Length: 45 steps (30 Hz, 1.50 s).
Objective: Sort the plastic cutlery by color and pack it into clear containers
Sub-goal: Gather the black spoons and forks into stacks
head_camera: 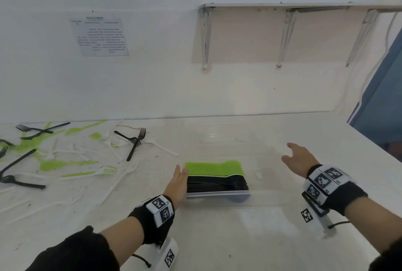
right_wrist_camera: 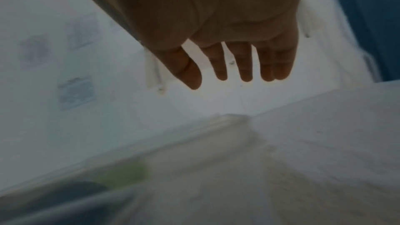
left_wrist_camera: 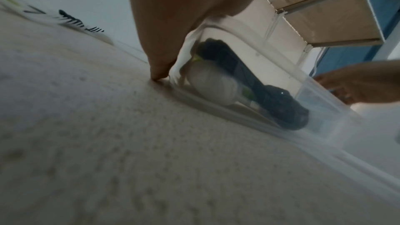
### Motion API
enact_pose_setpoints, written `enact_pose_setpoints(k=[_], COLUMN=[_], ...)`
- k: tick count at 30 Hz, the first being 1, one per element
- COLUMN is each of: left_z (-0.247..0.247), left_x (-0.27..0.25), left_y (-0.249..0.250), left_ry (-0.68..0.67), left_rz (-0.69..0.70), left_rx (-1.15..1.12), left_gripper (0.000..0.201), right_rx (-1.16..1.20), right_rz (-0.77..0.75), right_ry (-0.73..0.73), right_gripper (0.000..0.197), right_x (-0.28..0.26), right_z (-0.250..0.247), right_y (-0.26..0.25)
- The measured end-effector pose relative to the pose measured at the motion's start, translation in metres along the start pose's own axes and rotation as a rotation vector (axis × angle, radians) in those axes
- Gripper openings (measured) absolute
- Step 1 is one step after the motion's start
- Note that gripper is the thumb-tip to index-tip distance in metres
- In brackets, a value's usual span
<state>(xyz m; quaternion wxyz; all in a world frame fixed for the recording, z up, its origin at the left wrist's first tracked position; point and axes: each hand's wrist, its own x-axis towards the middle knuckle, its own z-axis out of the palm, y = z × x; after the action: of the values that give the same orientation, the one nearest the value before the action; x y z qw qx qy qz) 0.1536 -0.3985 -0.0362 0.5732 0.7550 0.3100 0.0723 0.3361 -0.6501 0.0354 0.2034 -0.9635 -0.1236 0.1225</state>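
Left hand flat against clear container, white stack seen only from left wrist, green cutlery and black cutlery lying nine-to-three, right hand spread, empty

surface: white table | on it: scattered loose cutlery, clear container | right end: seemingly bare

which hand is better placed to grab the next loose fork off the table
Left. The left hand lies open against the clear container, on the side toward the loose forks. The right hand hovers open on the far side of it.
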Motion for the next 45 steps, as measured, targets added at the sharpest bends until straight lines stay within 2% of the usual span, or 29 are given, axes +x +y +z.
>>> enact_pose_setpoints(k=[2,3,5,6,7,11,16,25,32,38,43,45], left_z=[0.001,0.002,0.005,0.007,0.008,0.009,0.009,0.02,0.085,0.159,0.206,0.223], left_x=[0.005,0.007,0.012,0.014,0.016,0.016,0.009,0.003,-0.002,0.01,0.024,0.031], left_y=[-0.006,-0.007,-0.012,-0.014,-0.015,-0.018,-0.01,-0.01,0.004,0.026,0.059,0.07], left_ry=[0.006,-0.006,0.003,0.022,0.044,0.068,0.115,0.186,0.138,0.064,0.05,0.06], left_rz=[-0.043,-0.047,-0.049,-0.059,-0.062,-0.057,-0.007,-0.01,0.013,-0.008,0.056,0.073], left_rx=[0.021,0.035,0.031,0.001,-0.012,-0.021,-0.045,-0.138,-0.205,-0.199,-0.173,-0.186], left_gripper=[0.052,0.05,0.05,0.051,0.052,0.05,0.045,0.033,0.037,0.044,0.042,0.052], right_rx=[0.035,0.062,0.157,0.207,0.254,0.312,0.211,0.124,0.175,0.273,0.335,0.393], right_rz=[0.105,0.145,0.185,0.192,0.207,0.249,0.177,0.112,0.134,0.184,0.234,0.254], right_ry=[-0.103,-0.148,-0.194,-0.201,-0.211,-0.232,-0.126,-0.132,-0.075,-0.065,-0.025,0.009], right_gripper=[0.056,0.05,0.021,0.012,0.011,0.041,0.037,0.038,0.034,0.042,0.042,0.04], right_x=[0.004,0.005,0.008,0.007,0.004,0.002,0.011,0.021,0.042,0.064,0.089,0.1], right_z=[0.004,0.008,0.018,0.021,0.024,0.04,0.053,0.051,0.007,-0.033,-0.056,-0.063], right_y=[0.014,0.019,0.025,0.025,0.023,0.02,0.027,0.039,0.09,0.149,0.189,0.203])
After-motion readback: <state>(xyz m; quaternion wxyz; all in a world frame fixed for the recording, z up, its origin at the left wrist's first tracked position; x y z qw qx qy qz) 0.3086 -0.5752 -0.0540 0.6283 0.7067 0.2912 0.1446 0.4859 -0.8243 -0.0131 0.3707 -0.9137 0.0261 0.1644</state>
